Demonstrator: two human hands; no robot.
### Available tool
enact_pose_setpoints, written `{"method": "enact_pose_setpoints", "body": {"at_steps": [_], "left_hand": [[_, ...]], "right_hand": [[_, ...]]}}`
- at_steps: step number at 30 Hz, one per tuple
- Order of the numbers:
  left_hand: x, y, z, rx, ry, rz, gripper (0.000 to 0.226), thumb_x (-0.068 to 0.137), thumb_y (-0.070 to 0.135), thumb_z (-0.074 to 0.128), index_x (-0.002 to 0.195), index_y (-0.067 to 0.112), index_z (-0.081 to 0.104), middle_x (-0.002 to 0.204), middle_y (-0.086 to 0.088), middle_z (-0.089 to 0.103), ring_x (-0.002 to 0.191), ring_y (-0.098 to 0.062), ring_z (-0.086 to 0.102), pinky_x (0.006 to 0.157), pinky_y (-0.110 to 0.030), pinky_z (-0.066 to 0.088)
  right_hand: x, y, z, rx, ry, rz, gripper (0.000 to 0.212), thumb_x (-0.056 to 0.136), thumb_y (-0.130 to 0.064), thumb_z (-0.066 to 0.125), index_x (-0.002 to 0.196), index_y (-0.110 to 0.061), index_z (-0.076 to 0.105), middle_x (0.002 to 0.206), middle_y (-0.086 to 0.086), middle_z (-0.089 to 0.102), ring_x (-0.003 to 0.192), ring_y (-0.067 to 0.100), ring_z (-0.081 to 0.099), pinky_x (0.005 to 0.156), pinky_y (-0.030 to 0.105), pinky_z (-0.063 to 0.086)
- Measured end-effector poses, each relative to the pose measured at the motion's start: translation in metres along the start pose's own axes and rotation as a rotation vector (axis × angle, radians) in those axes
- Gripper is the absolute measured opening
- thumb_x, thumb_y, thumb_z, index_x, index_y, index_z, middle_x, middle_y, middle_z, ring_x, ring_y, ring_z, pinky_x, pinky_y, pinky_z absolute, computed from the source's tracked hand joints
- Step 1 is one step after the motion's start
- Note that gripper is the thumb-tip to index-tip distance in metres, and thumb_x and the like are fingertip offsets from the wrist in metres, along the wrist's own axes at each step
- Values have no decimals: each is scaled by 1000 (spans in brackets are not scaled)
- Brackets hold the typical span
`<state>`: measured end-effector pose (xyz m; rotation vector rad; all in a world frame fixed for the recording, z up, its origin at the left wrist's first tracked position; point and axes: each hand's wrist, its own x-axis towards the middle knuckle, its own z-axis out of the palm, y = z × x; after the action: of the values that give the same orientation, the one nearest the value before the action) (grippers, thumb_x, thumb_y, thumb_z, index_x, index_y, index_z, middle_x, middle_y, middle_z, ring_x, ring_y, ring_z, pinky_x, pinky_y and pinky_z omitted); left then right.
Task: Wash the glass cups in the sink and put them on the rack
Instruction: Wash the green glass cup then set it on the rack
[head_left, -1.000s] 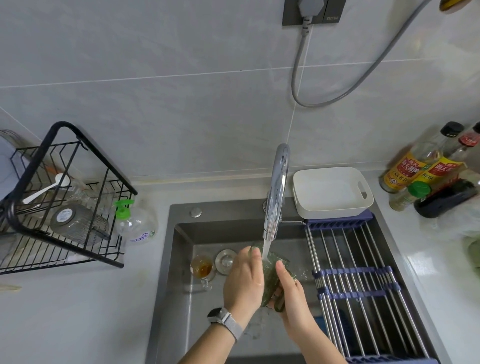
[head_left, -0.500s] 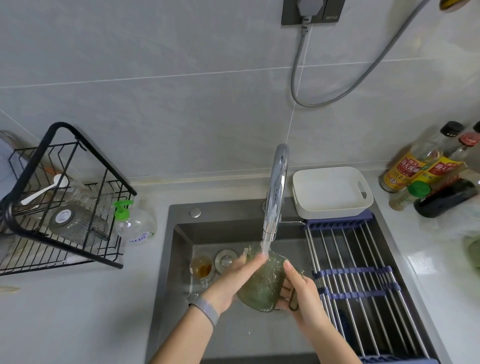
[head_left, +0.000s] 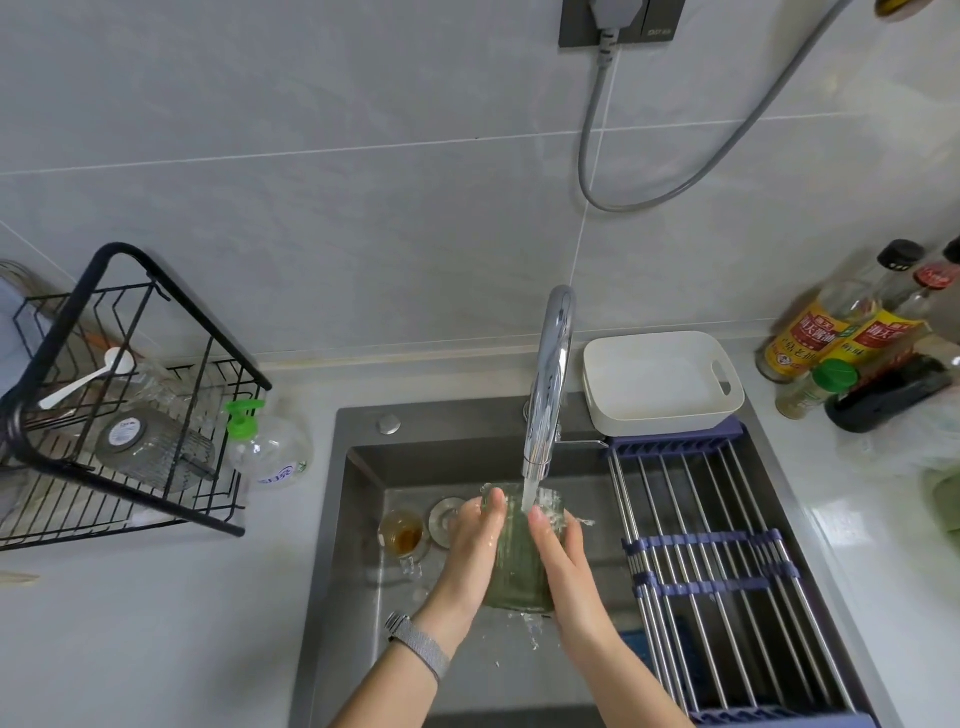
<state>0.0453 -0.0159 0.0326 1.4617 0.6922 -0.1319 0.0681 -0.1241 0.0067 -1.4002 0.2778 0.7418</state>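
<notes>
Green glass cup (head_left: 519, 561): held over the sink (head_left: 363, 519) between both hands, mouth up under the faucet (head_left: 550, 384); the running water (head_left: 530, 493) falls into its rim and splashes off the base.
Left hand (head_left: 475, 551): pressed flat along the cup's left side, fingers straight and pointing up to the rim; a grey woven watch band (head_left: 421, 644) sits on the wrist.
Right hand (head_left: 563, 558): laid against the cup's right side, fingers extended toward the rim, thumb side facing the camera; whether the far fingers curl round the glass cannot be told.
Second cup (head_left: 401, 534): small clear glass with brown residue, standing on the sink floor left of the hands, just beside the drain (head_left: 442, 514).
Open room: bare sink floor lies below and left of the hands; to the right the roll-up rack (head_left: 727, 545) spans the sink's edge close to the right hand.
Black wire rack (head_left: 104, 395): on the counter at far left, well apart from the sink; it holds an overturned glass jar (head_left: 156, 452) and a white spoon (head_left: 88, 376). Its left side is cut off by the frame.
Soap bottle (head_left: 265, 447): clear with a green pump, between wire rack and sink.
White basin (head_left: 660, 379): behind the roll-up rack, by the wall.
Condiment bottles (head_left: 852, 338): clustered at the right edge, partly cut off.
Hard to make out: the cup's far side and base, hidden by the palms and blurred by water.
</notes>
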Motion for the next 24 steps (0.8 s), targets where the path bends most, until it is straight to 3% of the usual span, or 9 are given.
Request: {"method": "enact_pose_setpoints", "body": {"at_steps": [2, 3, 5, 8, 11, 13, 16, 20, 24], "left_hand": [[0, -4, 2, -48, -19, -64, 56, 95, 64, 31, 122, 18, 47, 121, 13, 54, 110, 11, 47, 98, -14, 36], [2, -10, 2, -130, -35, -140, 68, 88, 75, 33, 134, 26, 44, 136, 11, 51, 126, 4, 44, 110, -29, 35], [5, -16, 1, -297, -18, -233, 73, 88, 75, 34, 138, 24, 46, 137, 0, 58, 126, -15, 55, 105, -46, 45], [0, -9, 6, -379, 23, -205, 45, 100, 47, 30, 124, 16, 52, 125, -8, 65, 113, -21, 63, 92, -42, 53], [-1, -8, 8, -242, 94, -163, 56, 98, 52, 28, 145, 22, 33, 147, 5, 40, 137, -18, 39, 115, -38, 30], [0, -7, 10, -142, 132, -118, 52, 102, 46, 24, 147, 21, 27, 143, 10, 34, 141, -14, 29, 111, -26, 23], [-1, -4, 13, -90, 119, -93, 38, 104, 39, 20, 132, 23, 40, 135, 7, 45, 129, -12, 38, 98, -16, 31], [2, -8, 9, -216, 144, -197, 57, 102, 47, 20, 150, 16, 25, 153, 1, 32, 141, -17, 31, 118, -39, 25], [-1, 2, 8, -216, 156, -167, 56, 101, 48, 19, 151, 22, 23, 157, 3, 25, 143, -16, 29, 117, -37, 26]], "right_hand": [[2, -4, 2, -13, 55, -52, 79, 65, -75, 63, 129, -30, 49, 124, -4, 64, 115, 14, 61, 103, 46, 47], [3, -6, 3, -50, 92, -63, 78, 67, -79, 58, 129, -31, 52, 126, -6, 63, 118, 13, 59, 104, 46, 45], [8, -8, 2, -102, 147, -37, 87, 67, -89, 43, 132, -31, 53, 132, -8, 60, 124, 13, 54, 108, 45, 40], [17, -9, -4, -168, 167, 8, 90, 68, -87, 30, 126, -26, 60, 125, -3, 65, 120, 17, 58, 106, 44, 43], [9, -15, 3, -224, 166, -17, 77, 83, -77, 27, 132, -25, 56, 130, -4, 61, 126, 16, 53, 109, 43, 39], [4, -14, 8, -225, 170, -16, 78, 82, -79, 33, 135, -25, 51, 134, -5, 58, 127, 15, 51, 110, 44, 38], [2, -15, 10, -256, 221, -42, 55, 89, -68, 38, 110, -24, 64, 106, -7, 69, 104, 13, 62, 99, 40, 46], [8, -16, 5, -320, 322, -46, 50, 100, -47, 29, 67, -19, 55, 68, -6, 61, 77, 22, 58, 79, 36, 44], [13, -6, 6, -294, 267, -23, 63, 87, -69, 25, 84, -23, 68, 88, -3, 72, 93, 20, 66, 95, 46, 48]]}}
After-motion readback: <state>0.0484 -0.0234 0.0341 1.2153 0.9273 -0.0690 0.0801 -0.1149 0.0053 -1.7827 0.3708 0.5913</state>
